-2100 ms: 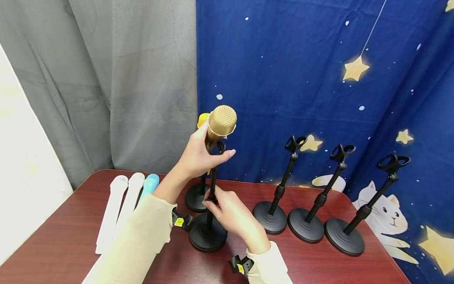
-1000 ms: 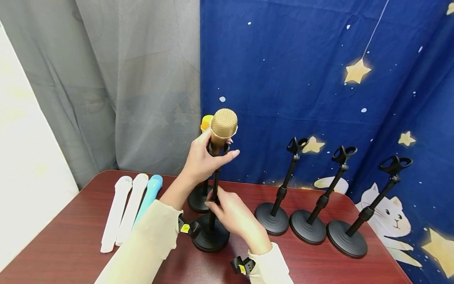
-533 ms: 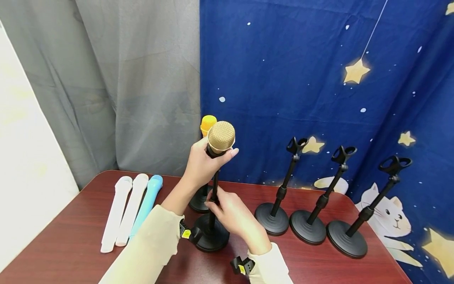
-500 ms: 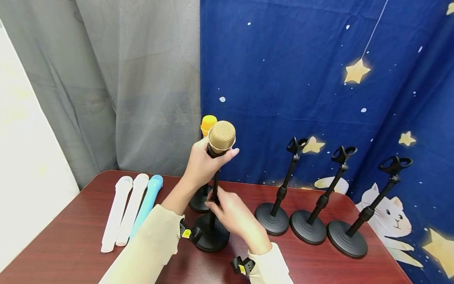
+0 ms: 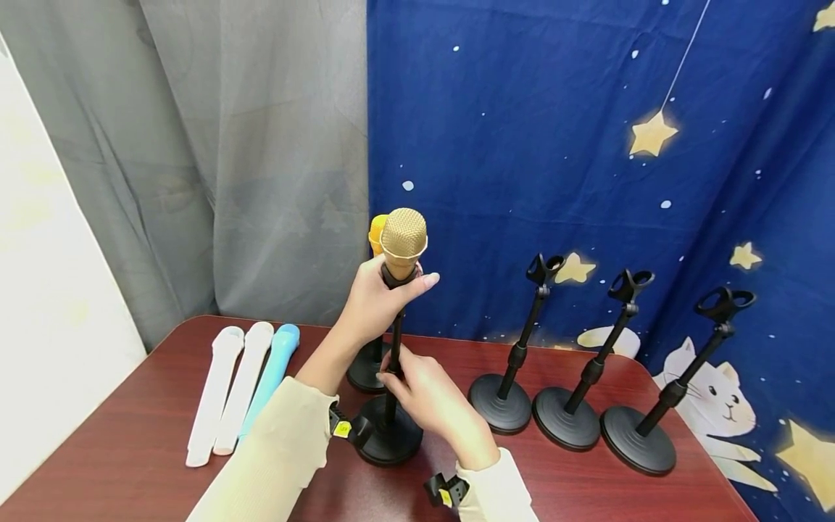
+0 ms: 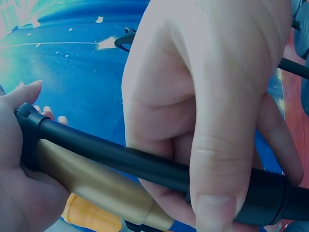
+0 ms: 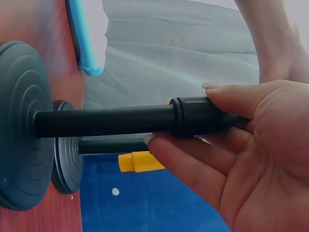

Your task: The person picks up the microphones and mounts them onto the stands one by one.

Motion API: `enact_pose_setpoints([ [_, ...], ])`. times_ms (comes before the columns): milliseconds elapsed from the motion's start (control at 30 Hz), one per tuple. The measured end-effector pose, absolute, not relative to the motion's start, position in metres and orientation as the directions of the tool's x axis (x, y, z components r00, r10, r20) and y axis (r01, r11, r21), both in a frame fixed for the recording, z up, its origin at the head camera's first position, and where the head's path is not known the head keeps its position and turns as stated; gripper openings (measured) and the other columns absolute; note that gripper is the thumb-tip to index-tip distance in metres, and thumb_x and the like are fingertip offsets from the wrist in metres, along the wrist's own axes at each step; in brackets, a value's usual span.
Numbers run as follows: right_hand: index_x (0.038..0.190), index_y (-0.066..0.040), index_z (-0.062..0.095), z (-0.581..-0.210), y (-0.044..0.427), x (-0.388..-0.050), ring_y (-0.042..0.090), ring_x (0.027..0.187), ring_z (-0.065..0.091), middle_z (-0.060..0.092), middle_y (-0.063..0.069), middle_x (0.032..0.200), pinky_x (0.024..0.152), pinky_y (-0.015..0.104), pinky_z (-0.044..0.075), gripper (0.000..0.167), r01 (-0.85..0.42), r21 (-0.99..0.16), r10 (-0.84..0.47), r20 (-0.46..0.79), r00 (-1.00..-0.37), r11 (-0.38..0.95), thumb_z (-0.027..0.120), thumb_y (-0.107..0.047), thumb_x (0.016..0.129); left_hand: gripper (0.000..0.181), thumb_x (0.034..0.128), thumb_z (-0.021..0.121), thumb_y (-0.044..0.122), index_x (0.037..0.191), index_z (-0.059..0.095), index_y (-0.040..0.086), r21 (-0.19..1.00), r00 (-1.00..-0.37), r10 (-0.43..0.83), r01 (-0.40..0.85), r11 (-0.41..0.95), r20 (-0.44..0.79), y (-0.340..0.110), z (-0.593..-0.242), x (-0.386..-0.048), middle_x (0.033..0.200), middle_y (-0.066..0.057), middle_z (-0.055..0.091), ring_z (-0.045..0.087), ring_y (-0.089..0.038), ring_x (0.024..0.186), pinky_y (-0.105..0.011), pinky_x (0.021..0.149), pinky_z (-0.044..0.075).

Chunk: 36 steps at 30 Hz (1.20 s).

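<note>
A gold microphone stands head up in the clip of a black desktop microphone stand. My left hand grips the microphone and clip from the left, thumb towards the front. In the left wrist view, the gold microphone body runs down beside the pole below the clip. Lower down, my right hand holds the stand's pole near its collar, between thumb and fingers. Just behind stands a second stand bearing a yellow microphone, partly hidden by the left hand.
Two white microphones and a blue microphone lie on the left of the red-brown table. Three stands with bare clips stand at right. Grey and blue curtains hang behind.
The gold microphone first sank from above the clip down into it, with my left hand around it. Since half a second ago its head has risen slightly. My right hand has stayed on the pole.
</note>
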State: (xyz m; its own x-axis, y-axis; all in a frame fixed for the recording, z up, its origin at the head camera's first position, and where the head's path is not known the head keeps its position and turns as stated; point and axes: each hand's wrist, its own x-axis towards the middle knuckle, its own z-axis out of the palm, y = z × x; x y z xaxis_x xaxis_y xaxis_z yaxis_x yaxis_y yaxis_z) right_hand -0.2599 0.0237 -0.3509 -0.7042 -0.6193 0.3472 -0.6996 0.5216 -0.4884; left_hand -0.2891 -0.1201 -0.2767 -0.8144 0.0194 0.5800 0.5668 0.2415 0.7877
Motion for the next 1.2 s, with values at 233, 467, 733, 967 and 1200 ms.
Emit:
enact_pose_setpoints([
  [233,0.106,-0.014,0.059,-0.351,0.023,-0.259,0.008,0.076,0.058,0.068,-0.002,0.088,0.07,0.021,0.047,0.01,-0.702,-0.483,-0.622,0.346,-0.702,0.523,0.064,-0.019,0.099,0.023,0.0908,0.076,0.027,0.1,0.063,0.01,0.84,-0.857,0.032,0.51,0.183,0.513,-0.121,-0.277,-0.289,0.088,-0.007,0.061,0.057,-0.025,0.082,-0.039,0.074,0.048],
  [467,0.106,-0.014,0.059,-0.353,0.023,-0.259,0.008,0.077,0.058,0.067,-0.002,0.089,0.07,0.021,0.047,0.009,-0.691,-0.514,-0.626,0.331,-0.706,0.509,0.064,-0.017,0.099,0.024,0.0908,0.075,0.026,0.104,0.063,0.009,0.865,-0.876,0.034,0.482,0.139,0.482,-0.121,-0.28,-0.286,0.089,-0.004,0.06,0.056,-0.022,0.083,-0.038,0.075,0.047],
  [733,0.103,-0.017,0.062,-0.351,0.026,-0.26,0.007,0.072,0.056,0.064,-0.005,0.081,0.067,0.022,0.047,0.008,-0.658,-0.528,-0.6,0.309,-0.738,0.537,0.066,-0.022,0.098,0.036,0.0954,0.069,0.017,0.128,0.056,0.007,0.809,-0.818,0.056,0.574,0.129,0.572,-0.122,-0.284,-0.285,0.121,-0.012,0.066,0.063,-0.024,0.109,-0.042,0.094,0.051],
  [967,0.093,-0.022,0.066,-0.351,0.036,-0.262,0.002,0.064,0.056,0.063,-0.012,0.07,0.06,0.022,0.046,0.026,-0.586,-0.529,-0.578,0.204,-0.79,0.614,0.075,-0.046,0.089,0.047,0.0968,0.063,0.021,0.14,0.048,0.007,0.805,-0.804,-0.09,0.571,0.158,0.588,-0.133,-0.292,-0.268,0.137,-0.012,0.056,0.055,-0.022,0.128,-0.041,0.111,0.045],
  [1200,0.108,-0.015,0.072,-0.359,0.038,-0.268,0.011,0.08,0.066,0.075,0.0,0.089,0.071,0.029,0.053,0.047,-0.535,-0.48,-0.585,0.055,-0.81,0.695,0.081,-0.052,0.08,0.021,0.0983,0.064,0.017,0.114,0.06,0.004,0.796,-0.759,-0.24,0.565,0.22,0.605,-0.141,-0.313,-0.249,0.104,-0.005,0.064,0.064,-0.008,0.096,-0.017,0.087,0.05],
])
